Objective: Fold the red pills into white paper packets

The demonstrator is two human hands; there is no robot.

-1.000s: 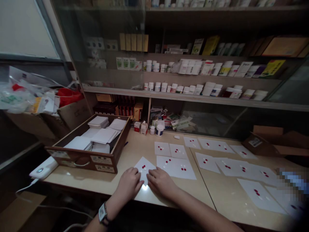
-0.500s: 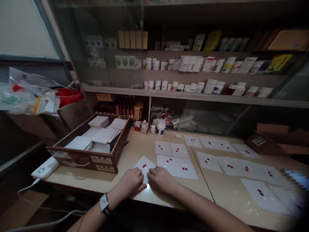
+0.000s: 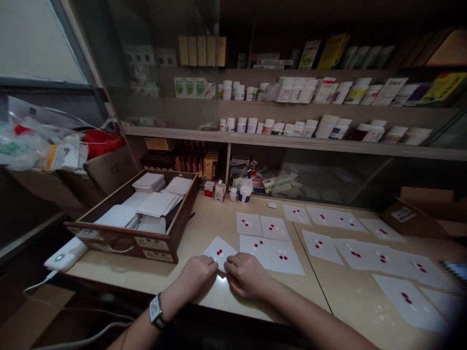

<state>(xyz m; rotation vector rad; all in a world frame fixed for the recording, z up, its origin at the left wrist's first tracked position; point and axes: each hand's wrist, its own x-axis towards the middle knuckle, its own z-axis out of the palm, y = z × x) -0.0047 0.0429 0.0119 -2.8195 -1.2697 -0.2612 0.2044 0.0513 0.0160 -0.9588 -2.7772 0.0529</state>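
My left hand (image 3: 197,278) and my right hand (image 3: 246,275) rest on the counter's near edge, fingers closed on the two sides of a white paper square (image 3: 218,251). The square lies turned like a diamond, and its lower corner is hidden between my hands. A few red and white pills (image 3: 219,253) lie on it. A wristwatch (image 3: 156,310) sits on my left wrist. Just beyond my right hand lies a larger white sheet (image 3: 270,257) with more red and white pills.
A wooden drawer (image 3: 127,238) holding stacks of white paper squares stands left on the counter (image 3: 204,228). Several pill-bearing sheets (image 3: 365,255) spread rightward. Glass-fronted shelves of medicine bottles (image 3: 277,127) rise behind. A white power bank (image 3: 65,253) lies at the left edge.
My hands have drawn slightly closer over the paper square, covering its lower corner. The whole view has shifted a little, with the counter sliding rightward in the picture.
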